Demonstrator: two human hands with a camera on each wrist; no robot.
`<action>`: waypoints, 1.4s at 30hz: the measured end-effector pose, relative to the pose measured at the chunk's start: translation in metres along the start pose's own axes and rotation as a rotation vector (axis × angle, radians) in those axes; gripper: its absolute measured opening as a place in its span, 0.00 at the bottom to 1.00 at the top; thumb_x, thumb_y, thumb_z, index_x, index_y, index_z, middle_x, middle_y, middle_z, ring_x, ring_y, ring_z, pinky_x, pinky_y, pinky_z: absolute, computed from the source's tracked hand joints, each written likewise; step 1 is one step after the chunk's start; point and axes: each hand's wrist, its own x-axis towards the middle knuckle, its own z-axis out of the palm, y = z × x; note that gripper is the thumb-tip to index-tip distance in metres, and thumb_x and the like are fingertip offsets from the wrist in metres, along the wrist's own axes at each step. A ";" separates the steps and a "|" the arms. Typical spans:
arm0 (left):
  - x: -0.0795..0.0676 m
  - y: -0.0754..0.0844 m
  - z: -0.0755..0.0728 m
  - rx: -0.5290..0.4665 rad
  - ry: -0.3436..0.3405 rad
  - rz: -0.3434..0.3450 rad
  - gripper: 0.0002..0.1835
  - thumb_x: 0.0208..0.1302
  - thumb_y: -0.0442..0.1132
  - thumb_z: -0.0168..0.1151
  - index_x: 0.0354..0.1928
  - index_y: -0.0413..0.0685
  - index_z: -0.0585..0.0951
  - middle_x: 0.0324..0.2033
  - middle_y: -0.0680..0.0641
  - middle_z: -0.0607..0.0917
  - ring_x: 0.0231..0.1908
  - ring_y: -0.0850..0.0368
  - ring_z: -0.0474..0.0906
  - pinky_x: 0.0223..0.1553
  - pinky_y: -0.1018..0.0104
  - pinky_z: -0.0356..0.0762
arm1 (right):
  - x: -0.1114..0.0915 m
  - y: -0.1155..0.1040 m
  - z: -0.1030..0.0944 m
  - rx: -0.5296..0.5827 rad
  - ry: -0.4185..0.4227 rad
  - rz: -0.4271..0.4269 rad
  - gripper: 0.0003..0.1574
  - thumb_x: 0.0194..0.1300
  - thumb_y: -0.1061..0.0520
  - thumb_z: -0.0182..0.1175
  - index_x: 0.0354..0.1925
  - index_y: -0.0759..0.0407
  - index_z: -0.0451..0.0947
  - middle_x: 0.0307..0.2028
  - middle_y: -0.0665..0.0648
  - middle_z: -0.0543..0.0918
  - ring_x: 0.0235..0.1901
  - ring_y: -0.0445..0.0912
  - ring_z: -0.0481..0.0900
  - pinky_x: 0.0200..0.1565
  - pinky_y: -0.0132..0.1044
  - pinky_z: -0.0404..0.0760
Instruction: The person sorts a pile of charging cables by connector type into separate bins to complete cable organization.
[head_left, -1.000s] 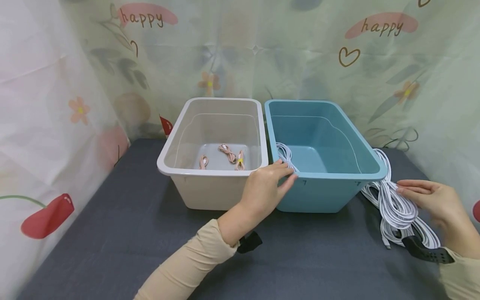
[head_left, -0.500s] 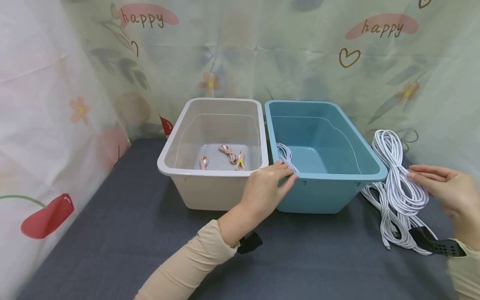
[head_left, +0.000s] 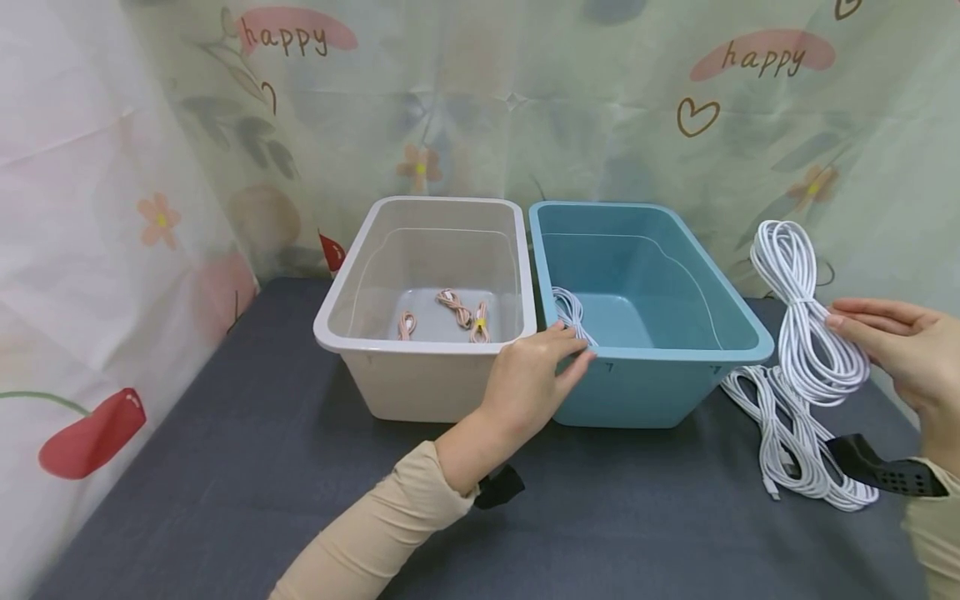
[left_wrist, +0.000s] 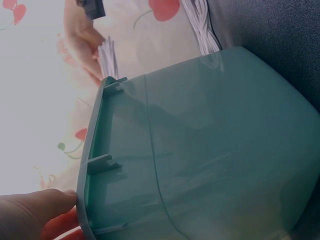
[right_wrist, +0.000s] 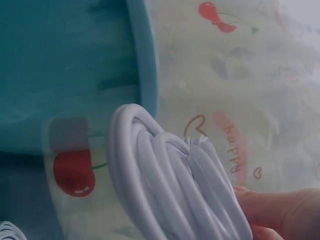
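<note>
- White cable bundle [head_left: 813, 346] is above the table [head_left: 600, 517], pinched in the fingers of your right hand [head_left: 911, 354].
- Second white coil [head_left: 789, 437] lies beneath it.
- Your left hand [head_left: 527, 377] pinches the blue bin rim [head_left: 678, 355].
- Pink cables [head_left: 461, 315] lie inside the beige bin [head_left: 420, 382].

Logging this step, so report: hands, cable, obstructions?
Right hand pinches white cable bundle, held above table. Left hand grips rim of blue bin. Nothing seen between bundle and bin.
</note>
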 end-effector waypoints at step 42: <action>-0.001 -0.001 0.002 0.004 0.004 0.009 0.10 0.59 0.42 0.64 0.41 0.48 0.86 0.42 0.49 0.87 0.49 0.57 0.82 0.49 0.67 0.79 | 0.036 -0.079 0.086 -0.167 -0.154 0.014 0.08 0.50 0.53 0.71 0.30 0.39 0.85 0.24 0.34 0.85 0.28 0.27 0.81 0.27 0.20 0.77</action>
